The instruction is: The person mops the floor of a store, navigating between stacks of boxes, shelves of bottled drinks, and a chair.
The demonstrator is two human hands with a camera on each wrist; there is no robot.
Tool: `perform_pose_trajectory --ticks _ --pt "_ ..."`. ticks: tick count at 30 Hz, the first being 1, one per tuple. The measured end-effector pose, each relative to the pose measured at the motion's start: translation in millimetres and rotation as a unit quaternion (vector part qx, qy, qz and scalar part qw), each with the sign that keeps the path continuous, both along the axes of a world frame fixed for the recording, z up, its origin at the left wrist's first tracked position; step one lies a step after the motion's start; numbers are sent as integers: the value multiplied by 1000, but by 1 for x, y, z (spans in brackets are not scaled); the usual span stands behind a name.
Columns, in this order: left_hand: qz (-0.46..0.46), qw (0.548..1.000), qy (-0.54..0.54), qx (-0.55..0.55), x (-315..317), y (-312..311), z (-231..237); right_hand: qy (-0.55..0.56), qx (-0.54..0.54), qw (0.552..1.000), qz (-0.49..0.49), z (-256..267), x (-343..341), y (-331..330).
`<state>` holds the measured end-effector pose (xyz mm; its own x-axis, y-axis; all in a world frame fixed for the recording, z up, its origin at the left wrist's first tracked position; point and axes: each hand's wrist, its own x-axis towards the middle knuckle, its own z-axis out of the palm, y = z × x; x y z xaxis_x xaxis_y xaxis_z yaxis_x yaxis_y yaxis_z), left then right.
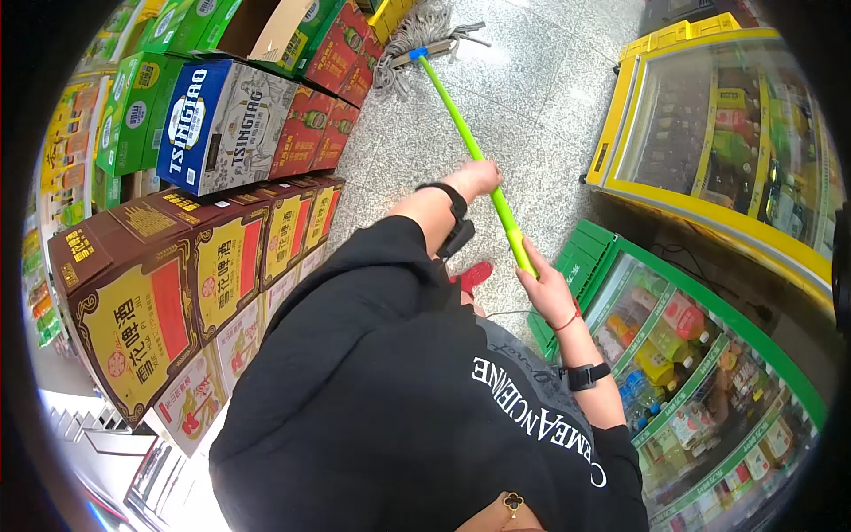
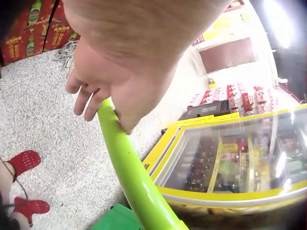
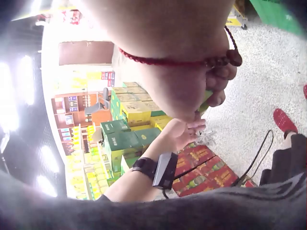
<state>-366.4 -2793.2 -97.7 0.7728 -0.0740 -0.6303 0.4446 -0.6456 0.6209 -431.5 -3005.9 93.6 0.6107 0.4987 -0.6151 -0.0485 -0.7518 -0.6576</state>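
Note:
A mop with a bright green handle (image 1: 461, 124) slants across the aisle, its grey string head (image 1: 417, 40) spread on the speckled floor at the far end. The left hand (image 1: 476, 179) grips the handle partway along; in the left wrist view, the same hand (image 2: 115, 79) has its fingers curled round the green pole (image 2: 127, 167). Nearer the body, the right hand (image 1: 548, 288) holds the handle close to its upper end, a red cord bracelet (image 1: 569, 319) at that wrist. The right wrist view shows this hand (image 3: 180, 88) with curled fingers, mostly hiding the handle.
Stacked beer cartons (image 1: 230, 266) line the left side, with a blue and white carton (image 1: 226, 124) on top. On the right stand a yellow-framed glass-top freezer (image 1: 612, 133) and a green-framed cooler (image 1: 753, 332) full of bottles. A red shoe (image 1: 476, 277) shows below the arms.

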Motion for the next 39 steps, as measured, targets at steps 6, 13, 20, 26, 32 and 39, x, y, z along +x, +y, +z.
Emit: perform_pose_trajectory --ticks 6,13,20,26,32,39 --pt "-93 995 32 -32 -66 -44 16 73 -58 995 -19 13 -78 -57" --pt "-214 957 159 -112 -170 -145 28 0 -15 1000 18 41 -194 -185" --pt "-269 871 341 -228 -256 -236 42 24 -131 991 -3 119 -271 -249" --pt "-282 893 238 -257 -297 -238 64 7 -50 997 -51 123 -299 -252" --pt "-187 972 113 -84 -294 -150 67 12 -59 998 -25 86 -283 -172" --pt "-57 997 61 -1 -278 -56 20 2 13 999 -52 24 -261 -85"
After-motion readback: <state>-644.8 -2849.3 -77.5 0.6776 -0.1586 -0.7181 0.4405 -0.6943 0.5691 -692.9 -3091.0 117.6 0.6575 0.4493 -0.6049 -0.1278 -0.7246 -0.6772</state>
